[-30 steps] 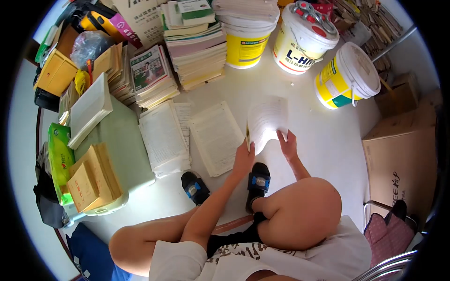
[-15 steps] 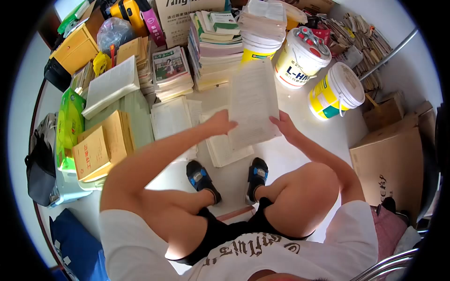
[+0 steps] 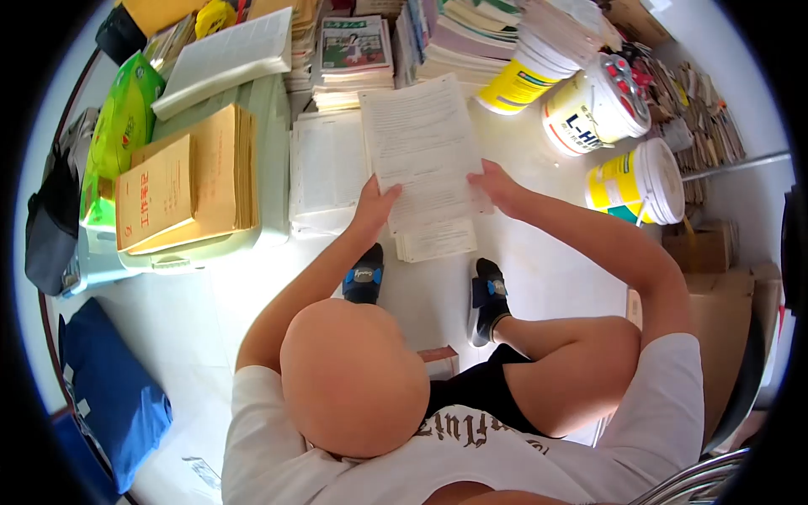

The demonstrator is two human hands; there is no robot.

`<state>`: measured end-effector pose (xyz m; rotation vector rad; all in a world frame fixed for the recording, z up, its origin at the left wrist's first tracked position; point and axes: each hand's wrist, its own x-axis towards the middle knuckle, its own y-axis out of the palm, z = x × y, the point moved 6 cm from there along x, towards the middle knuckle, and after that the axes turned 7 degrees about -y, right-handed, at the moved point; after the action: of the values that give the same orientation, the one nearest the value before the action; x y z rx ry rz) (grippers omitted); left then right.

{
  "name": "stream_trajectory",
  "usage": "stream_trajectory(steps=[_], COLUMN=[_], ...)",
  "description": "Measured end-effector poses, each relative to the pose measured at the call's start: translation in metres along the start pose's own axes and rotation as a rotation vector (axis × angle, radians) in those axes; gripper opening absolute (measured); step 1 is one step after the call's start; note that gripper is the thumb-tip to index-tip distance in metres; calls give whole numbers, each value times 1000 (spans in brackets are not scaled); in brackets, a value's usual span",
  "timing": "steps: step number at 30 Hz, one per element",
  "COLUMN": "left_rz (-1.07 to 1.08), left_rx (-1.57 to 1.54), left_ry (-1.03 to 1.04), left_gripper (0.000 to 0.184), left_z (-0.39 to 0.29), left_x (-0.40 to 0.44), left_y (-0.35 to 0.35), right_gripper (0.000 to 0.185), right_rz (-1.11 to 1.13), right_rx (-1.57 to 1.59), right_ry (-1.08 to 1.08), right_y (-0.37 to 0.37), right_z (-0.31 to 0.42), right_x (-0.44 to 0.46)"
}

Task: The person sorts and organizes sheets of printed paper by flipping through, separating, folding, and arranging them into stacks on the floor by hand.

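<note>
Both my hands hold a sheaf of printed paper sheets (image 3: pixel 425 139) in front of me, tilted with the printed side towards me. My left hand (image 3: pixel 376 204) grips its lower left edge, thumb on top. At the right edge, my right hand (image 3: pixel 498 187) pinches it with the thumb on top and the fingers underneath. Below the sheaf, partly covered by it, lies a smaller stack of papers (image 3: pixel 438 242) on the floor. Another stack of white papers (image 3: pixel 326 164) lies just left of the held sheets.
Brown envelopes (image 3: pixel 215 189) and an open thick book (image 3: pixel 227 63) rest on a pale green storage bin (image 3: pixel 273 168) at left. Stacked magazines (image 3: pixel 356 50) stand behind. White and yellow buckets (image 3: pixel 581 114) are at right, near a cardboard box (image 3: pixel 720 337).
The view has shifted, so the floor items sit differently in the frame. The held sheets now lean left and show clearer print. My left knee has come up and inward.
</note>
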<state>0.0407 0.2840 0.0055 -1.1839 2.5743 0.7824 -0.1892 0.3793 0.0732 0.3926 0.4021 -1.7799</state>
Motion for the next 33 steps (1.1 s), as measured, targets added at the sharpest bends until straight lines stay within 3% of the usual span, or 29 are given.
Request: stream_trajectory(steps=[4,6,9,15,17,19,21,22,25,29,31,33], left_rz=[-180,-361,-513,-533,-570,-608,-645,-642,-488,-455,-425,-403], left_rx=[-39,145,337,467,502,531,480,484,170,216,204,263], left_ry=[29,86,92,10,-26,-62,214,211,199,230,264,364], left_gripper=[50,53,51,42,41,41,38,38,41,42,44,44], left_z=[42,51,79,113,110,105,83,72,40,-11,-36,-59], left_x=[-1,-11,-7,-5,-13,-15,-16,-16,2,28,44,59], left_y=[-60,-92,-137,-191,-192,-190,-179,-175,-165,-156,-150,-140], right_gripper=[43,44,45,43,42,42,41,40,38,37,34,32], right_rz=[105,68,18,-1,12,-30,-19,-8,41,57,-95,-129], right_rx=[-117,-132,-64,78,81,0,62,126,190,136,104,158], right_ry=[104,161,76,143,128,-34,-15,5,-23,-203,-373,-391], right_y=[44,75,106,150,158,158,151,149,141,124,108,98], right_z=[-58,-78,-125,-186,-187,-176,-157,-149,-127,-90,-61,-38], right_x=[60,70,93,94,96,97,98,96,99,129,148,170])
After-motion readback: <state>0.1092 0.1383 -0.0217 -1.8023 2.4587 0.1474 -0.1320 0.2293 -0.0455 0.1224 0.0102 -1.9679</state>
